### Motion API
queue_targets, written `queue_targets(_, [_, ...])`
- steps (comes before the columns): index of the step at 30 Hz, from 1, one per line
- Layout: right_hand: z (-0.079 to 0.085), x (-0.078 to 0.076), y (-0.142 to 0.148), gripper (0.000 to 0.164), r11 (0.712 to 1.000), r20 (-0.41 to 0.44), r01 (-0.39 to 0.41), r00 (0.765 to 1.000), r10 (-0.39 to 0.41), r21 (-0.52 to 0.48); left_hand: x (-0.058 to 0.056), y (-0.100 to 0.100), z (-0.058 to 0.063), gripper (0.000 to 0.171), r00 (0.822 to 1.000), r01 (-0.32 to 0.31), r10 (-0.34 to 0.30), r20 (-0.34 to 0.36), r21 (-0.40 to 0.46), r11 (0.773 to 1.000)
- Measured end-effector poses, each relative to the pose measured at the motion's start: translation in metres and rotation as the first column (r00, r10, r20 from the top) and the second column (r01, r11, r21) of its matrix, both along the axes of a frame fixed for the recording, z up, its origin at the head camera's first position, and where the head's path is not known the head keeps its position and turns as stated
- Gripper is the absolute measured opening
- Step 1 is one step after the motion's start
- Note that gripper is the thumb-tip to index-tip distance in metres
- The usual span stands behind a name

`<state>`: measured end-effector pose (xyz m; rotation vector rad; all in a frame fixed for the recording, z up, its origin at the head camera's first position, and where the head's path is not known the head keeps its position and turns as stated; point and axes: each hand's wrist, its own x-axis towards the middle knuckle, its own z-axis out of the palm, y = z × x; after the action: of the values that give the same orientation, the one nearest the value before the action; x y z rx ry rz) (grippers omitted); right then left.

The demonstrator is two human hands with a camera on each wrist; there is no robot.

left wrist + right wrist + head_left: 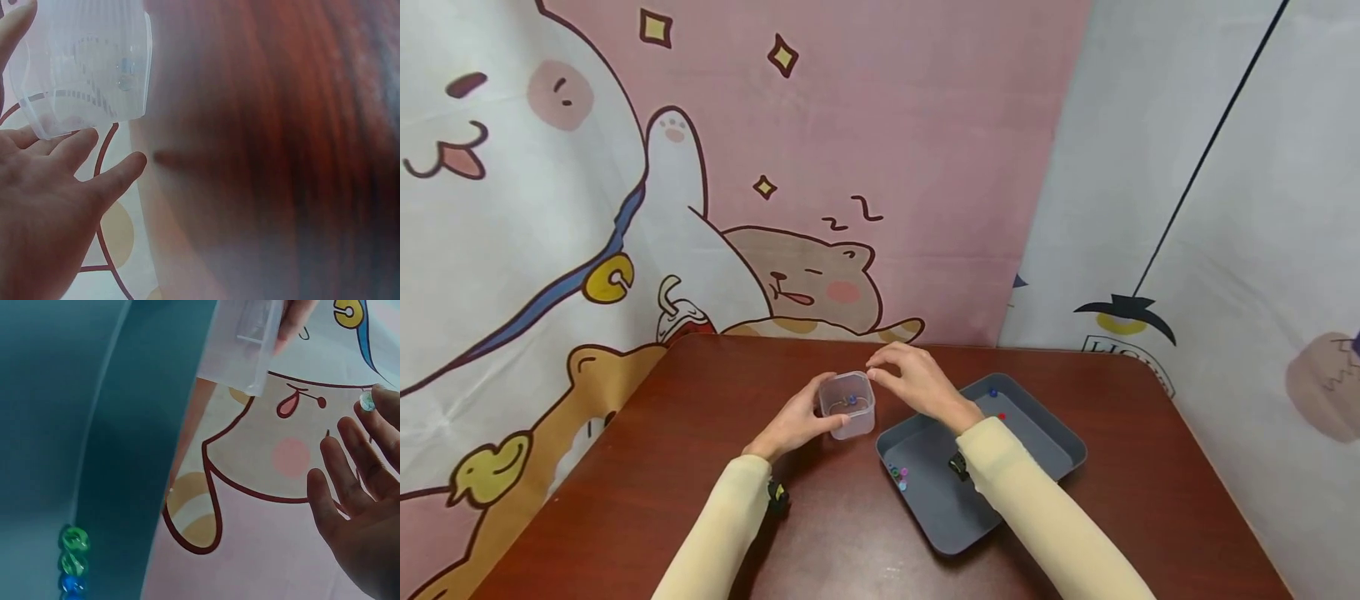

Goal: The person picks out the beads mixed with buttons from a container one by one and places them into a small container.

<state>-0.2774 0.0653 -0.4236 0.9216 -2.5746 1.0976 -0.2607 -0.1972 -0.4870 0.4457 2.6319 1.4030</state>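
My left hand (796,423) grips a clear plastic box (856,428) between thumb and fingers, tilted above the table. A blue bead (853,400) and a few other small bits lie inside the box. By the box's upper right rim is my right hand (919,385). In the right wrist view its thumb and forefinger pinch a clear, shiny bead (367,400), while the other fingers stay loosely extended. Beneath the right forearm lies a grey tray (936,508). Along its edge, green beads (75,539) and blue beads (73,584) sit in a row.
Brown wooden tabletop (647,500) spreads around the tray and both arms. Inside the tray are also a red bead (1002,416) and a dark blue bead (993,392) toward the far side, and a pink bead (904,472) at the left. A cartoon-printed cloth (955,167) hangs behind the table.
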Motion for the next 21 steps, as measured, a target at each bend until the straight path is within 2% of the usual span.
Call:
queue_targets(7, [-0.009, -0.003, -0.007, 0.019, 0.999, 0.023, -0.004, 1.0, 0.003, 0.033, 0.001, 0.001, 0.003, 0.09, 1.0, 0.003, -0.003, 0.008, 0.01, 1.0])
queue_targets(14, [-0.02, -0.008, -0.012, 0.019, 0.996, 0.022, 0.005, 1.0, -0.007, 0.091, -0.001, 0.003, 0.0, 0.091, 1.0, 0.01, -0.01, 0.016, 0.017, 1.0])
queue_targets(21, [-0.029, -0.011, -0.02, 0.02, 0.988, 0.019, -0.023, 1.0, 0.02, 0.152, 0.0, 0.0, -0.001, 0.091, 1.0, -0.001, 0.001, 0.018, 0.011, 1.0])
